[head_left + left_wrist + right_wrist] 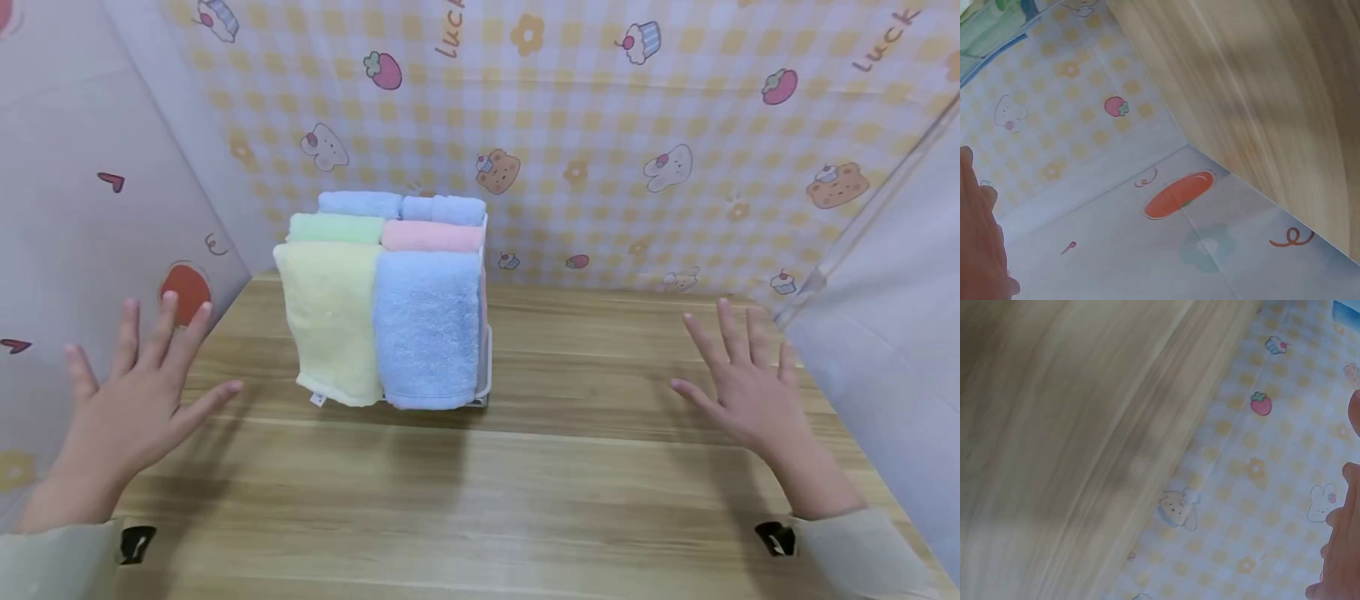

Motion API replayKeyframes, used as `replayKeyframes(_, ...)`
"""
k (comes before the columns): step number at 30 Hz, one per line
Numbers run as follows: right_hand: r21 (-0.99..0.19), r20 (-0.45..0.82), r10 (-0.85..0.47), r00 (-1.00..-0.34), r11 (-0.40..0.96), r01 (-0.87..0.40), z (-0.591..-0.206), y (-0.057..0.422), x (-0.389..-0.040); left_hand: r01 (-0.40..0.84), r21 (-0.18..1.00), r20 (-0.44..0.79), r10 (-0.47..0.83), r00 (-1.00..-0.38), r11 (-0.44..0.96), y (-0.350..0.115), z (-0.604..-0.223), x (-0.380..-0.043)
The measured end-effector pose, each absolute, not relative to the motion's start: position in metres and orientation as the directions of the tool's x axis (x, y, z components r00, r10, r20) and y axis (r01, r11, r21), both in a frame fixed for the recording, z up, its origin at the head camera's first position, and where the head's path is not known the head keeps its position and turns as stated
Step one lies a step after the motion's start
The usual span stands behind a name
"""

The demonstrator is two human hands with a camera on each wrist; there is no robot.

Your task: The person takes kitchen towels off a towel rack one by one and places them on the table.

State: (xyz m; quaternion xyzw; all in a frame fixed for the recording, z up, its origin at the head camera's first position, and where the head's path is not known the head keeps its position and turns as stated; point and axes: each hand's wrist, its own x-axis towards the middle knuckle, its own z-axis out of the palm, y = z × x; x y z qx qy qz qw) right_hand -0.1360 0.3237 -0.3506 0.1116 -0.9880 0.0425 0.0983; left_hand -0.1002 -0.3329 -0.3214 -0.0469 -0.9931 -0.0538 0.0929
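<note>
In the head view my left hand (138,400) is held above the table's left side, fingers spread and holding nothing. My right hand (750,392) hovers over the right side, its fingers spread too. Between them, nearer the left hand, a white wire rack (489,362) carries small folded towels. In front hang a yellow towel (333,321) and a blue towel (429,329). Behind these lie a green towel (337,227) and a pink towel (432,236), with light blue towels (360,203) at the back. Neither hand touches the rack or towels. Each wrist view shows only part of its hand.
The wood-grain table (585,500) reaches back to a yellow-checked printed cloth (585,133). Pale side panels stand at left (67,208) and right (900,275). Dark straps show at both sleeve cuffs.
</note>
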Motion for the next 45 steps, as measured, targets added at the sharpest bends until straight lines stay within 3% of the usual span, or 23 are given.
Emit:
replayKeyframes(13, -0.140, 0.209, -0.261, -0.942, 0.946, -0.293, -0.336, 0.278, -0.142, 0.164, 0.145, 0.271, 0.120, -0.955, 0.976, -0.319, -0.305, -0.117)
replayKeyframes(21, -0.195, 0.286, -0.325, -0.901, 0.901, -0.387, -0.331, 0.248, -0.151, 0.229, 0.266, 0.393, 0.112, -0.913, 0.936, -0.315, -0.287, -0.128)
replayKeyframes(27, -0.260, 0.379, -0.380, -0.844, 0.832, -0.491, -0.330, 0.227, -0.157, 0.310, 0.359, 0.450, 0.128, -0.884, 0.881, -0.307, -0.279, -0.132)
replayKeyframes(36, -0.420, 0.509, -0.402, -0.761, 0.656, -0.627, -0.321, 0.192, -0.160, 0.480, 0.411, 0.611, 0.157, -0.776, 0.775, -0.289, -0.278, -0.140)
replayKeyframes(45, -0.597, 0.512, -0.391, -0.765, 0.479, -0.644, -0.302, 0.156, -0.159, 0.505, 0.476, 0.644, 0.105, -0.758, 0.720, -0.273, -0.275, -0.145)
